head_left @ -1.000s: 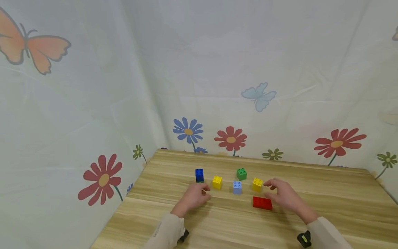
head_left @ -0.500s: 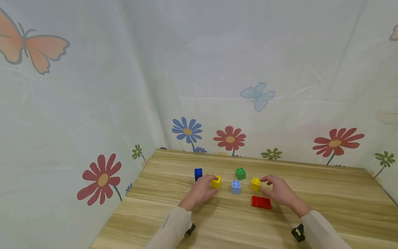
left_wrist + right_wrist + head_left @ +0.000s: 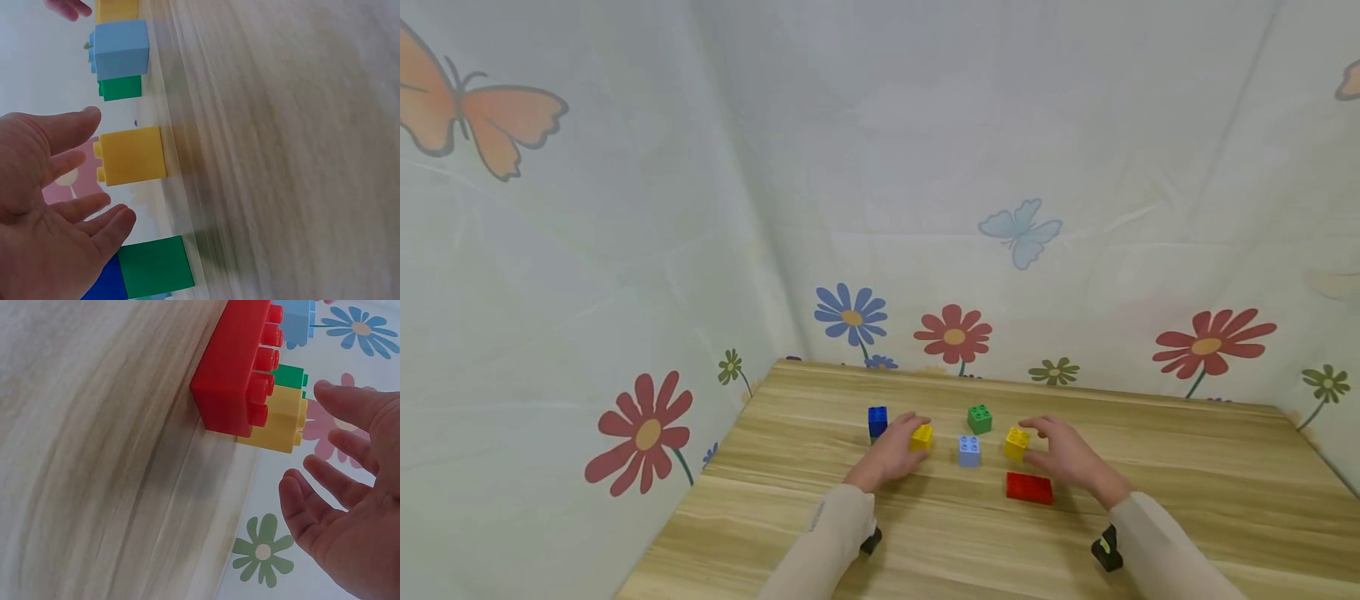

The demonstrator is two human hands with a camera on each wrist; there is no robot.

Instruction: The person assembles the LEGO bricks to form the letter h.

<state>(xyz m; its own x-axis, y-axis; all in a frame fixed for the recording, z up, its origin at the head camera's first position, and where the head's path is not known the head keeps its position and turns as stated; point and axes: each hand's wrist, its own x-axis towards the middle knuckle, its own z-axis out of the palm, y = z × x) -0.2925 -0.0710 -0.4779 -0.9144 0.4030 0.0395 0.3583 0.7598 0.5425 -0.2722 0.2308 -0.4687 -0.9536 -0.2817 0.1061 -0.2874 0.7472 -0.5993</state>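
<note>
My left hand (image 3: 891, 454) reaches over the table beside the left yellow toy brick (image 3: 922, 439). In the left wrist view its thumb and fingers are spread apart, with that yellow brick (image 3: 134, 156) just past their tips. Close behind the same hand stands a dark blue brick (image 3: 877, 419) on top of a green one (image 3: 156, 267). On the other side, my right hand (image 3: 1069, 454) hovers by the right yellow brick (image 3: 1017, 445), fingers parted and holding nothing. A long red brick (image 3: 1029, 488) lies in front of it, larger in the right wrist view.
Between the two yellow bricks stands a light blue brick (image 3: 969, 452), and a single green brick (image 3: 979, 419) is farther back. The wooden table (image 3: 970, 550) meets a pale cloth backdrop (image 3: 880, 167) printed with flowers and butterflies.
My left hand has moved right, from in front of the blue and green stack to the left yellow brick. The right hand has shifted slightly left beside the right yellow brick. No brick has visibly moved.
</note>
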